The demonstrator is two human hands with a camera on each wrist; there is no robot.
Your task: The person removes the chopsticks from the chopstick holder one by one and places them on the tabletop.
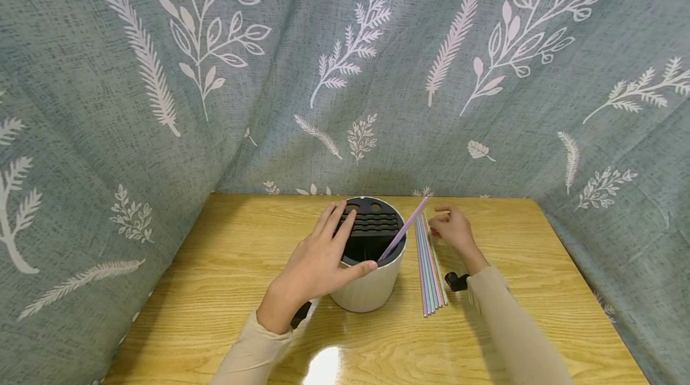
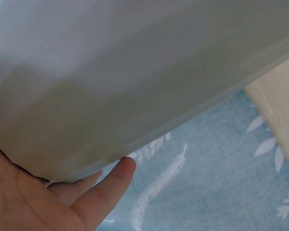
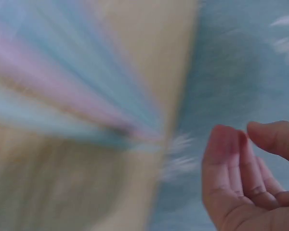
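A round off-white container (image 1: 362, 292) with a black slotted insert (image 1: 372, 224) stands on the table. My left hand (image 1: 318, 256) rests on its left side, fingers spread over the top and thumb along the front rim; the left wrist view shows the container's smooth wall (image 2: 135, 82) close up. One thin purple stick (image 1: 403, 229) leans out of the front opening to the right. Several thin pastel sticks (image 1: 429, 271) lie side by side right of the container. Near their far end hovers my right hand (image 1: 453, 229), fingers loosely bent, with nothing visible between thumb and fingertips.
The wooden table (image 1: 237, 289) ends at a blue-green leaf-patterned cloth (image 1: 302, 73), which hangs behind and at both sides. A black wrist strap piece (image 1: 456, 281) sits by the right sleeve. Light glares off the table (image 1: 323, 367) in front.
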